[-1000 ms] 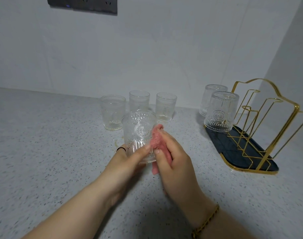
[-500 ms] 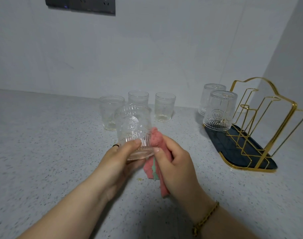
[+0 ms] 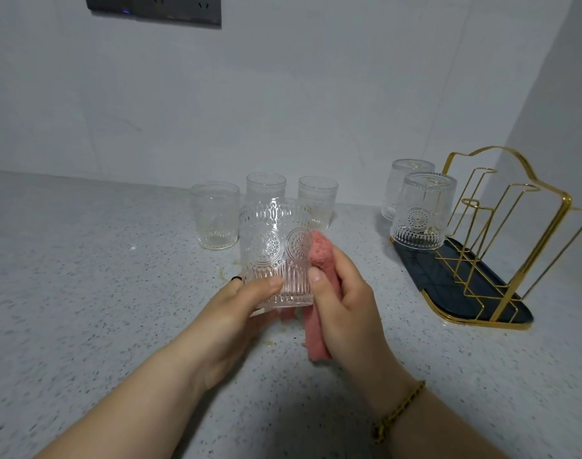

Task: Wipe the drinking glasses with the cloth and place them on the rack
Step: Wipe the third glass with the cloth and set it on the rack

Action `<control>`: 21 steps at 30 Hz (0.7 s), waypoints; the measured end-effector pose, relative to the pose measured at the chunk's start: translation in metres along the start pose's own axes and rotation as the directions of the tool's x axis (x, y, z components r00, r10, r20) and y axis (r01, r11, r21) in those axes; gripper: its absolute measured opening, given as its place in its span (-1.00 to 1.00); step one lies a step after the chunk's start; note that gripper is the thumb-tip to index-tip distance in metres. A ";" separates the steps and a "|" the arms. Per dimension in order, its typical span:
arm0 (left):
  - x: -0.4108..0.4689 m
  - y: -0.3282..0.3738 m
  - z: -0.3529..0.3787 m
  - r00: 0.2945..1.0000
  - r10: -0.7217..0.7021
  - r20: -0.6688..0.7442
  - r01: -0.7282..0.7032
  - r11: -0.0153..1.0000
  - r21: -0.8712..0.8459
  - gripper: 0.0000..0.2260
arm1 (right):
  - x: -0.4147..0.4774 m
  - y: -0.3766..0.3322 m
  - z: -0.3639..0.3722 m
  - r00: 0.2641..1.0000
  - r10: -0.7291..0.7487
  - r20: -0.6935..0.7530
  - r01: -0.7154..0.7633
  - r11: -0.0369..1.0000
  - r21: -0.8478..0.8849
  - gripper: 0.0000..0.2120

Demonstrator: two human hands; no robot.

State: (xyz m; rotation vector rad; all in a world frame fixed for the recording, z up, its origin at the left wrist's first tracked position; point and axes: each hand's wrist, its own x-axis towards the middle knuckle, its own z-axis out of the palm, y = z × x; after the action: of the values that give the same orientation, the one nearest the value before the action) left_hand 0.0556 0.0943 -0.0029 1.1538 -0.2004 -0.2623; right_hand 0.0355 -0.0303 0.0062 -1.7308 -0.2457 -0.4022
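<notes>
Left hand (image 3: 230, 316) is gripping the embossed glass (image 3: 276, 253) upright, right hand (image 3: 345, 303) is clutching the pink cloth (image 3: 319, 260) against it, and the rack (image 3: 425, 273) is sitting off right.

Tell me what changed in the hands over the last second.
The left hand turned the held glass, so two medallions now face the camera instead of one; more of the pink cloth hangs below the right hand. Both grips held. The three counter glasses, two racked glasses and rack stayed put.
</notes>
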 end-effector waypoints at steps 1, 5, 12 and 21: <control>-0.001 0.000 0.001 1.000 -0.002 0.014 0.002 1.000 -0.016 -0.76 | 0.000 0.000 0.000 1.000 0.006 -0.005 -0.006 1.000 -0.009 -0.66; 0.000 0.002 0.001 1.000 -0.003 -0.002 0.003 1.000 0.006 -0.61 | 0.000 0.001 -0.001 1.000 0.006 -0.017 -0.005 1.000 0.019 -0.65; 0.007 -0.002 0.000 0.981 -0.075 -0.179 0.070 0.997 -0.038 -0.80 | 0.003 0.011 0.000 0.998 -0.064 0.012 0.064 0.998 0.000 -0.59; 0.003 -0.006 0.001 1.000 -0.026 0.005 0.026 0.999 0.024 -0.53 | 0.004 0.001 -0.005 0.990 -0.139 -0.033 0.137 0.989 -0.046 -0.59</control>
State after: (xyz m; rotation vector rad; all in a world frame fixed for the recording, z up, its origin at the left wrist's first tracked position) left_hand 0.0572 0.0907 -0.0082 1.1801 -0.1938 -0.2867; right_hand 0.0385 -0.0355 0.0080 -1.7534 -0.3337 -0.5436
